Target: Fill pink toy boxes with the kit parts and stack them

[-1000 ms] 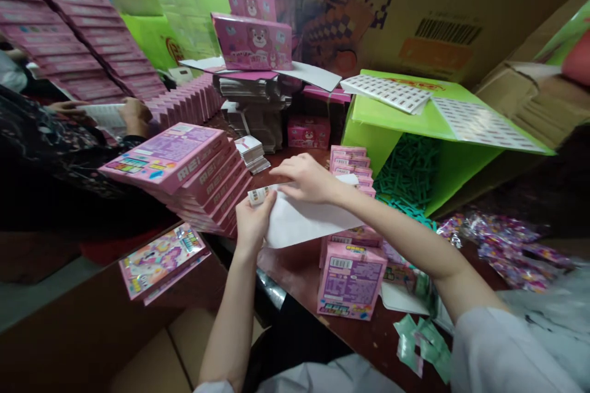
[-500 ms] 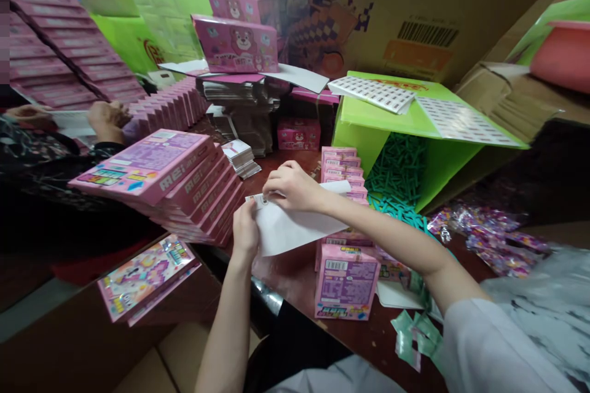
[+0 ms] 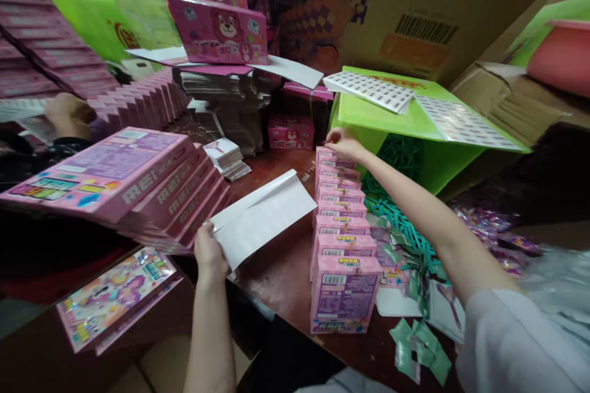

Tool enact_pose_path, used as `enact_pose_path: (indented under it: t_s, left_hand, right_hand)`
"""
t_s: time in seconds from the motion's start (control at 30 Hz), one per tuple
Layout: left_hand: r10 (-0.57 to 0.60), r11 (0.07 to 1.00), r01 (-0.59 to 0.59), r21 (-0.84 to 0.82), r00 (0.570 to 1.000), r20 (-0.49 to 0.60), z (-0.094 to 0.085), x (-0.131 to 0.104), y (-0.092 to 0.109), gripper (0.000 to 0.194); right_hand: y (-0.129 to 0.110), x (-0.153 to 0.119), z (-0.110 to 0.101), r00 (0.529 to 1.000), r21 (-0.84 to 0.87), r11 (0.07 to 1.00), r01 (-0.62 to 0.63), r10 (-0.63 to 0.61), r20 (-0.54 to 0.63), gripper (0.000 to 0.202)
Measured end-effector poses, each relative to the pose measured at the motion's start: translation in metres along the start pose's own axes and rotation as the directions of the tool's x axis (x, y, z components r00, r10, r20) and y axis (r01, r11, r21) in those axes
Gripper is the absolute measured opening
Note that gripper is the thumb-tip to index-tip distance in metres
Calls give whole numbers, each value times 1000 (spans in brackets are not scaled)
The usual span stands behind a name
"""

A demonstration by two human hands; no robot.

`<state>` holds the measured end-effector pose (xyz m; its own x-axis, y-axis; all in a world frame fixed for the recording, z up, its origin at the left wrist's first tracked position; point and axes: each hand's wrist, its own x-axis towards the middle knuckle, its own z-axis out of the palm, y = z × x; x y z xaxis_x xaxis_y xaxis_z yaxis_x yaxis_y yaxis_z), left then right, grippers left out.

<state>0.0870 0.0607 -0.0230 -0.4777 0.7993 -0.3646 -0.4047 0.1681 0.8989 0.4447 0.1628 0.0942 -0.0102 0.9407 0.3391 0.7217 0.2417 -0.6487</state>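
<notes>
Right hand point(image 3: 342, 141) released the sheet point(image 3: 267, 218); long axis slants away rightward.

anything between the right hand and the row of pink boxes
Nothing visible: the right hand is right at the far end of the row. The white sheet in the left hand is off to the row's left, not between them.

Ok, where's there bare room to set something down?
Bare tabletop shows this side of the white sheet, left of the upright pink boxes; another patch lies beyond the sheet, right of the card stack. Green packets and teal pieces crowd the boxes' right.
</notes>
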Motion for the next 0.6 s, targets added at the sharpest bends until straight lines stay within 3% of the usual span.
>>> enact_pose_path:
  t_s: [0.1, 0.2, 0.4, 0.6]
  left_hand:
    - [-88, 996, 86, -34, 995, -56, -2, 4, -5, 17]
    - [-114, 993, 112, -29, 992, -52, -3, 8, -9, 18]
    - [-115, 993, 115, -19, 992, -52, -6, 20, -21, 17]
    - [-145, 989, 146, 15, 988, -54, -4, 19, -23, 18]
  right_hand:
    - [51, 17, -5, 996, -23, 997, -69, 70, 49, 11]
    - [75, 23, -5, 988, -6, 997, -83, 83, 132, 14]
    - [94, 26, -3, 963, -29, 995, -96, 100, 249, 16]
    - [95, 27, 6, 984, -126, 991, -49, 69, 167, 15]
